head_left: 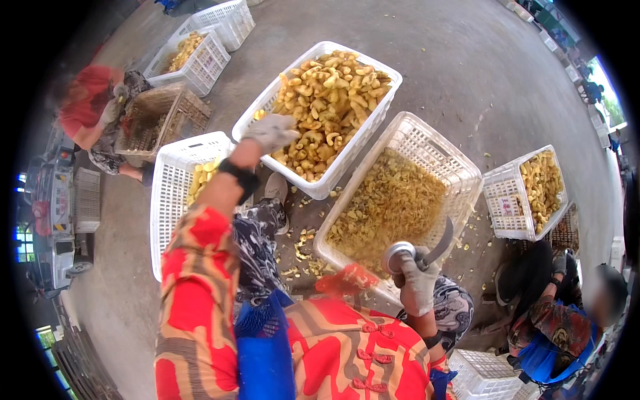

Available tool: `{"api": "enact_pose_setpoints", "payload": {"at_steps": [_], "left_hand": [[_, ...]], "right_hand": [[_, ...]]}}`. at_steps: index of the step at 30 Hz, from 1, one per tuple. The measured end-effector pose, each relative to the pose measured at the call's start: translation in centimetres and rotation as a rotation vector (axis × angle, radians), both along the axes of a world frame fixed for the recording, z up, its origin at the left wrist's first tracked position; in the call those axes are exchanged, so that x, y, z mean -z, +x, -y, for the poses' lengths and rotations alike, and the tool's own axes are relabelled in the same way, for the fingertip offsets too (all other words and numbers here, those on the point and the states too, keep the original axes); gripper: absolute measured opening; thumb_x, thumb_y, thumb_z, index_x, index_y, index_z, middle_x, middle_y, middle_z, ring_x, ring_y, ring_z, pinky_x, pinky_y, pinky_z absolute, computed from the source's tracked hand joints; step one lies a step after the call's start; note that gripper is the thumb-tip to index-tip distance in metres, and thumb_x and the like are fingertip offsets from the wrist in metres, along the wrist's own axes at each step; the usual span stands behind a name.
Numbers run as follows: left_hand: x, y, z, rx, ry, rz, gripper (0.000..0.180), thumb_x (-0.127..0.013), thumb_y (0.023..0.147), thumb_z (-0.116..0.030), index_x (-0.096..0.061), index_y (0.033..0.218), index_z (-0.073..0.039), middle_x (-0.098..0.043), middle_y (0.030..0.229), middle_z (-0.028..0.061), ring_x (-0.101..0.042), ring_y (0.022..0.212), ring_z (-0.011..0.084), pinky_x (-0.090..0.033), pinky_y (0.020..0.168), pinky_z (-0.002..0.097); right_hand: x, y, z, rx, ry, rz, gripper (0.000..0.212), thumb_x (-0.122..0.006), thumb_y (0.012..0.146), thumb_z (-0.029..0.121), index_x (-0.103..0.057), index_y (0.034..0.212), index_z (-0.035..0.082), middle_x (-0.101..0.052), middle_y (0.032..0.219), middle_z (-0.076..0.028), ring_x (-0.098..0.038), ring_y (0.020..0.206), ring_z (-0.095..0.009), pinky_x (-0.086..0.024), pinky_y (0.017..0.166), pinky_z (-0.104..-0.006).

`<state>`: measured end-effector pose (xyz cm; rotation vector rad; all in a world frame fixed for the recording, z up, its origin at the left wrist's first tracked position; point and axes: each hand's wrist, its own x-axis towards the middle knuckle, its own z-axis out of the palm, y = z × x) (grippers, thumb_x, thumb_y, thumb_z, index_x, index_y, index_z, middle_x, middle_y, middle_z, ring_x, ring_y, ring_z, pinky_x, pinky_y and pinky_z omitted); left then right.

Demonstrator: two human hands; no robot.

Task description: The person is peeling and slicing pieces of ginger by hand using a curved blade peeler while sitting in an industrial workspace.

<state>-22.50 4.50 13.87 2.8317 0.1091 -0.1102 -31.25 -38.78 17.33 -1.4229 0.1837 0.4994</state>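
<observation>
My left hand (272,133), in a pale work glove, reaches over the left rim of a white crate (244,127) heaped with knobbly ginger roots (330,100). Its fingers stretch towards the ginger, and I see nothing held in them. A yellow piece (259,115) lies beside its wrist side. Gloved too, my right hand (420,287) is closed round a curved knife (438,247), its blade pointing up and away. Against its fingers sits a round metal piece (399,257); whether it belongs to the knife I cannot tell. Below is a crate (460,163) of peelings (387,200).
At my left stands a white crate (177,160) holding pale yellow pieces (202,177). Scraps (303,250) litter the floor between the crates. Another ginger crate (505,200) stands right, near a seated person (557,327). One person (90,100) works far left by a brown crate (160,120).
</observation>
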Motion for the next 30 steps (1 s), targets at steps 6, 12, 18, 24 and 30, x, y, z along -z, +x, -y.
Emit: {"api": "enact_pose_setpoints", "payload": {"at_steps": [6, 12, 18, 24, 30], "left_hand": [[8.4, 6.4, 1.6, -0.052, 0.123, -0.354, 0.032, -0.058, 0.083, -0.029, -0.063, 0.105, -0.006, -0.065, 0.101, 0.0196, -0.062, 0.096, 0.0342, -0.050, 0.082, 0.0409], [10.2, 3.6, -10.5, -0.213, 0.419, -0.266, 0.032, -0.055, 0.082, -0.017, -0.062, 0.113, -0.011, -0.061, 0.118, 0.0143, -0.059, 0.106, 0.0331, -0.050, 0.086, 0.0420], [13.5, 6.2, -11.9, -0.154, 0.447, -0.076, 0.035, -0.053, 0.084, -0.025, -0.060, 0.115, -0.008, -0.058, 0.122, 0.0150, -0.056, 0.110, 0.0371, -0.048, 0.089, 0.0447], [19.5, 5.4, -13.7, -0.530, 0.354, -0.126, 0.040, -0.055, 0.083, -0.031, -0.064, 0.107, 0.000, -0.063, 0.112, 0.0183, -0.058, 0.107, 0.0387, -0.047, 0.090, 0.0417], [12.5, 5.1, -8.5, 0.037, 0.681, -0.450, 0.040, -0.065, 0.077, -0.026, -0.064, 0.109, -0.002, -0.065, 0.105, 0.0171, -0.062, 0.101, 0.0335, -0.050, 0.085, 0.0376]], "right_hand": [[-0.2, 0.5, 0.1, 0.040, -0.044, -0.093, 0.009, -0.063, 0.086, 0.008, -0.058, 0.089, 0.002, -0.056, 0.065, -0.001, -0.050, 0.047, -0.006, -0.036, 0.042, -0.0203], [0.3, 1.3, -0.3, 0.080, -0.014, -0.199, 0.006, -0.063, 0.085, 0.005, -0.058, 0.087, 0.002, -0.057, 0.065, -0.001, -0.050, 0.047, -0.007, -0.036, 0.041, -0.0211], [1.1, 2.2, -1.9, 0.034, -0.112, -0.219, 0.008, -0.064, 0.086, 0.006, -0.058, 0.088, 0.001, -0.058, 0.065, -0.002, -0.051, 0.046, -0.007, -0.038, 0.041, -0.0210], [1.5, 2.6, -2.1, 0.001, -0.137, -0.283, 0.012, -0.066, 0.085, 0.008, -0.059, 0.090, 0.001, -0.061, 0.067, -0.004, -0.055, 0.049, -0.009, -0.042, 0.043, -0.0206], [0.9, 1.9, -1.7, -0.040, -0.097, -0.252, 0.012, -0.066, 0.085, 0.008, -0.059, 0.092, 0.001, -0.062, 0.071, -0.005, -0.056, 0.053, -0.009, -0.043, 0.046, -0.0204]]}}
